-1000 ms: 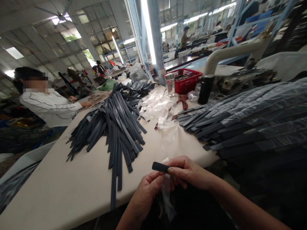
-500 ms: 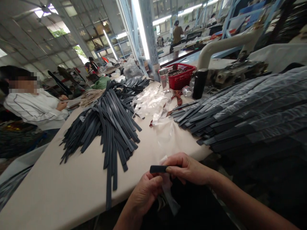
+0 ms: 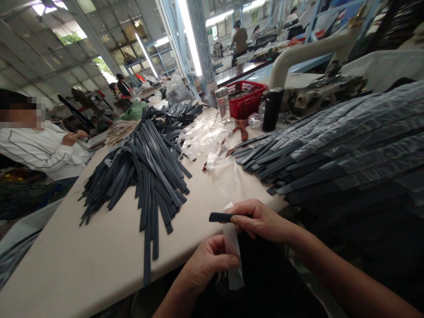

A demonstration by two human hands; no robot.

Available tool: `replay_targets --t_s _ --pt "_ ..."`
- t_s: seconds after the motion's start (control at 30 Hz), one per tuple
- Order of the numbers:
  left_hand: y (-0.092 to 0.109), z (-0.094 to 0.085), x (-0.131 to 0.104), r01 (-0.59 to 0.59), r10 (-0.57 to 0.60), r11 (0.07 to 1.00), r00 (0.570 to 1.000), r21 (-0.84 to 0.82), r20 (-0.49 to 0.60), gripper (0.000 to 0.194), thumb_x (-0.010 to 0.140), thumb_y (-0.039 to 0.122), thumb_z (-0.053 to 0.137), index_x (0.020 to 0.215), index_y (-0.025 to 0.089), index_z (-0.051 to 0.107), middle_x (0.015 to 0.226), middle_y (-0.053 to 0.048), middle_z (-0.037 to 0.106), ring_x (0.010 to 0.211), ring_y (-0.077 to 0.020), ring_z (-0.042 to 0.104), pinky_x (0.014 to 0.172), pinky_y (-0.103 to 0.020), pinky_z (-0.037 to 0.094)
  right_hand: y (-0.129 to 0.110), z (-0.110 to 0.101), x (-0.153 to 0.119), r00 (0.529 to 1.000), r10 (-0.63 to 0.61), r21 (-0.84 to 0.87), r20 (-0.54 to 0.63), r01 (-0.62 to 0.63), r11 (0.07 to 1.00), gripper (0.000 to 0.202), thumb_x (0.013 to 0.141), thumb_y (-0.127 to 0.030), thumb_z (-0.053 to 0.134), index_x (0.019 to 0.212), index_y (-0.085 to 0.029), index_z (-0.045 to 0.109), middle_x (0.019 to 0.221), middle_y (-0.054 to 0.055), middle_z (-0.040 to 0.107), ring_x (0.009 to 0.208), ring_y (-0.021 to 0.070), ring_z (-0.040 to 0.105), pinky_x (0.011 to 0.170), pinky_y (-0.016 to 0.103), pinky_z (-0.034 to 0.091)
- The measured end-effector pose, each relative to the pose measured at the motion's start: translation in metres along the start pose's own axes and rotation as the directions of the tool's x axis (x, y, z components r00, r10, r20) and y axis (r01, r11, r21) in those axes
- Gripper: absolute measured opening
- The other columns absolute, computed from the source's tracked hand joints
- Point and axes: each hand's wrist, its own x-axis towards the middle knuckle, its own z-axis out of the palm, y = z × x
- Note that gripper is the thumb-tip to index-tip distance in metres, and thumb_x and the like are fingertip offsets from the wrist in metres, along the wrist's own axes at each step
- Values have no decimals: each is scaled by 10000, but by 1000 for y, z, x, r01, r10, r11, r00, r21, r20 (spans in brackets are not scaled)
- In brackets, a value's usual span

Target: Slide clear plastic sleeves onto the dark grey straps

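Note:
Just past the table's front edge, my right hand (image 3: 265,219) pinches a dark grey strap (image 3: 219,217) close to its end, which points left. A narrow clear plastic sleeve (image 3: 236,280) hangs below the strap. Its top edge shows by my right fingers, though I cannot tell how they grip it. Lower down, my left hand (image 3: 210,263) closes thumb and fingers around the middle of the sleeve. The rest of the strap is hidden behind my right hand and against dark clothing.
A heap of loose dark straps (image 3: 159,159) lies on the table (image 3: 99,260). Behind are clear plastic sleeves (image 3: 202,137), a glass jar (image 3: 223,106) and a red basket (image 3: 247,104). Plastic-covered straps (image 3: 331,137) are stacked at right, before a machine (image 3: 311,95). A person (image 3: 43,145) sits left.
My left hand has moved down from the strap's end along the plastic sleeve, which now hangs straighter. My right hand has risen slightly with the strap. The view has shifted a little.

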Motion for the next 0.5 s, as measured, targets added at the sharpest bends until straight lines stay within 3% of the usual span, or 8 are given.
replay_targets --t_s 0.13,0.33,0.43,0.5 --pt "3 0 1 44 -39 982 999 184 -35 242 661 350 813 750 143 727 638 16 589 586 -100 469 599 -240 354 -7 -1 0 999 -43 -37 22 44 998 353 919 -413 569 1049 -136 746 672 -15 548 450 49 442 382 133 390" --pt "15 0 0 50 -50 845 999 533 -14 236 803 383 680 788 165 770 663 3 666 621 -133 522 641 -273 387 -14 -2 -4 992 -123 -141 30 126 982 317 933 -381 549 997 -137 741 742 7 598 484 65 489 391 135 421" --pt "18 0 0 56 -52 838 998 543 -23 202 793 348 690 759 168 774 675 -4 695 635 -138 545 642 -269 388 -10 -1 -4 993 -116 -131 0 115 985 297 925 -367 555 1017 -150 736 811 24 642 513 77 517 408 146 437" --pt "16 -1 2 68 -44 891 997 450 -64 192 770 346 715 747 165 774 677 -15 713 629 -138 564 641 -264 401 -4 0 -3 993 -86 -98 -82 77 992 298 921 -372 557 1040 -161 730 758 9 634 472 67 503 403 149 405"
